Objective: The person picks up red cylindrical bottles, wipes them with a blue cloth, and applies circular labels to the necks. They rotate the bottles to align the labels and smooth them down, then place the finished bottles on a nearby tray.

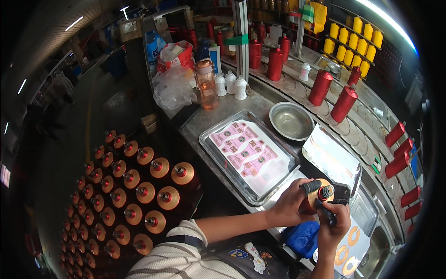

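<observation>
Left hand (pixel 291 202) wrapped round gold thread cone (pixel 318 194), fingers closed, dark-capped finger (pixel 310 186) over top to steady it; cone tilted, red core facing me, above bench edge just right of label tray (pixel 209 137); right hand (pixel 333 222) curled shut against cone from below, pinching dark tool; both wrists bent inward; gold cones (pixel 139 186) racked at left.

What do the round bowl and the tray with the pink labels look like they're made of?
The round bowl looks like bare polished metal, probably stainless steel: grey, with bright reflections inside. The tray looks the same: a shiny silver raised rim. The pink labels on a white sheet look like glossy printed paper, though film is possible.
</observation>
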`<state>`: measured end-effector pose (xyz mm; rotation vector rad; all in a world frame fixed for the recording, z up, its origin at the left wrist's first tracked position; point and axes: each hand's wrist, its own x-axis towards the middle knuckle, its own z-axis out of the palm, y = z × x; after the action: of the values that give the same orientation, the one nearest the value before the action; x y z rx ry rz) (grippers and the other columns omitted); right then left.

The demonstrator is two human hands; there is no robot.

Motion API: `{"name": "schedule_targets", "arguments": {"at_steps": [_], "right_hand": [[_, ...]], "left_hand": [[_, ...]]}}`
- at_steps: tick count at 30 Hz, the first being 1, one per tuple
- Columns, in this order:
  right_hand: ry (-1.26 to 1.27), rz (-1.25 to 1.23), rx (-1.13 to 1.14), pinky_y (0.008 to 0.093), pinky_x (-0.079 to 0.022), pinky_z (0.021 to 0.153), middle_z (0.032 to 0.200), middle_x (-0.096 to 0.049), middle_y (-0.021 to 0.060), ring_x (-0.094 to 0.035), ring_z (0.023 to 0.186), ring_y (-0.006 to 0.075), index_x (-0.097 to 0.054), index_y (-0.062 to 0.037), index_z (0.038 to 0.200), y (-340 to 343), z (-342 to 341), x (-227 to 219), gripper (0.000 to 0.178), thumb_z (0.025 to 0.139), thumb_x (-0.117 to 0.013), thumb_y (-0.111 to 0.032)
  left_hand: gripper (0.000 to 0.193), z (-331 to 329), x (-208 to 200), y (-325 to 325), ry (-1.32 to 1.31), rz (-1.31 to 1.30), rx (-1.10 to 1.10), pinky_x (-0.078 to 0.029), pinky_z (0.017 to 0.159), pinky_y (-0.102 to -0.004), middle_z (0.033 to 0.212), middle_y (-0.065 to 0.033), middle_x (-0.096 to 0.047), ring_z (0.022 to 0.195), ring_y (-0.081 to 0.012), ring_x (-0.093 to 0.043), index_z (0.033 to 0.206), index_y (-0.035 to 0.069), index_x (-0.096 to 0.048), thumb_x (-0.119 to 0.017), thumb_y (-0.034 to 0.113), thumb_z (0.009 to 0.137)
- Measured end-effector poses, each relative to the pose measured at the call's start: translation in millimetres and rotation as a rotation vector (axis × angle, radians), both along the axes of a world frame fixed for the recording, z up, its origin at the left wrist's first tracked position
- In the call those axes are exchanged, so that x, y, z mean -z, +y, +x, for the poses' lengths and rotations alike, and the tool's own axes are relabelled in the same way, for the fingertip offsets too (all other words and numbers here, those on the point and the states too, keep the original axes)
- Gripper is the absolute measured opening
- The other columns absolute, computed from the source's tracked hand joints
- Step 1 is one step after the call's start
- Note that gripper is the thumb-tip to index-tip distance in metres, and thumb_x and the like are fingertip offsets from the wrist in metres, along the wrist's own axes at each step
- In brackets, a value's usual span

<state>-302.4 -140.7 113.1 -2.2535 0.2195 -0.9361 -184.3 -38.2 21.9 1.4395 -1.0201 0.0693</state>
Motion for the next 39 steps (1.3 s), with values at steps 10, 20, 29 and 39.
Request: {"name": "schedule_targets", "arguments": {"at_steps": [10, 20, 29, 39], "right_hand": [[-0.088, -0.177, -0.228, 0.0374, -0.049, 0.076, 0.084, -0.062, 0.0131, -0.063, 0.083, 0.0331, -0.070, -0.0050, 0.093, 32, 1, 4, 0.031, 0.067, -0.077, 0.011], [-0.146, -0.117, -0.097, 0.0399, -0.050, 0.074, 0.088, -0.064, 0.0116, -0.062, 0.082, 0.0330, -0.072, -0.0070, 0.093, 15, -2, 3, 0.031, 0.068, -0.075, 0.010], [-0.099, 0.317, 0.097, 0.0272, -0.050, 0.077, 0.092, -0.067, 0.0081, -0.064, 0.087, 0.0163, -0.068, -0.0001, 0.098, -6, -29, 16, 0.026, 0.075, -0.077, 0.010], [-0.127, 0.544, 0.158, 0.0231, -0.049, 0.077, 0.094, -0.065, 0.0030, -0.060, 0.086, 0.0090, -0.066, -0.0005, 0.105, -1, -34, 6, 0.022, 0.086, -0.078, -0.002]], "left_hand": [[0.071, -8, 18, -9, -0.005, -0.053, -0.153, -0.044, 0.096, -0.0477, 0.121, -0.0161, -0.052, 0.111, -0.0389, -0.053, 0.134, 0.008, -0.049, -0.080, 0.017, 0.071], [0.075, -15, 16, -8, -0.104, -0.029, -0.265, -0.043, 0.100, -0.0487, 0.127, -0.0172, -0.051, 0.115, -0.0385, -0.052, 0.133, 0.007, -0.055, -0.086, 0.026, 0.068], [0.077, -29, 25, -15, 0.117, -0.085, -0.104, -0.039, 0.113, -0.0456, 0.147, -0.0275, -0.039, 0.132, -0.0421, -0.048, 0.146, -0.001, -0.043, -0.082, 0.026, 0.085], [0.113, -13, 3, -2, -0.142, 0.047, -0.195, -0.033, 0.118, -0.0458, 0.156, -0.0236, -0.024, 0.143, -0.0402, -0.036, 0.155, 0.005, -0.024, -0.093, 0.038, 0.071]]}}
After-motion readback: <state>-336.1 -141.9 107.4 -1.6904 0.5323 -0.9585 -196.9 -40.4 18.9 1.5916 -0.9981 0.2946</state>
